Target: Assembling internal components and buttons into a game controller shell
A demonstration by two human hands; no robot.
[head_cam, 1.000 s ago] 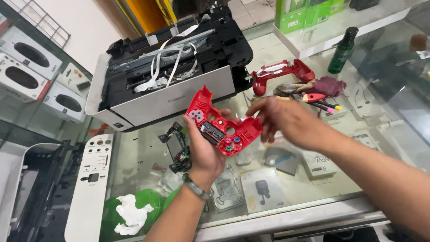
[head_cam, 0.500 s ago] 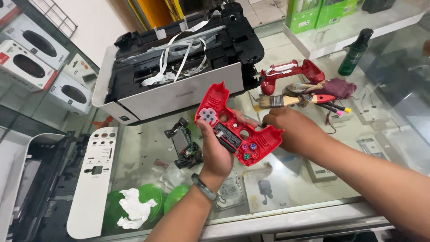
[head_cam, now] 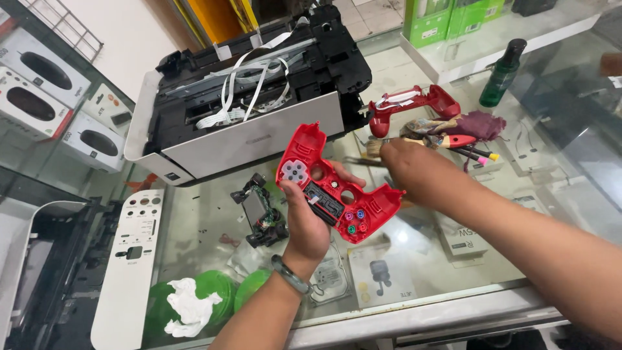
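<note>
I have the red plastic game-controller front shell (head_cam: 337, 194) held up in my left hand (head_cam: 304, 223), inner side facing me, just in front of the opened white-and-black printer (head_cam: 240, 110); my fingers are clamped around its left grip. It looks light and stiff, a thin moulded piece, with loose rubber button pads and coloured buttons seated inside that could drop out if tilted, so I judge the grip horns the safest hold. My right hand (head_cam: 414, 168) hovers at the shell's right horn, blurred; I cannot tell its fingers' state. Right of the printer, a second red shell half (head_cam: 414, 104) lies on the glass bench (head_cam: 194, 220).
</note>
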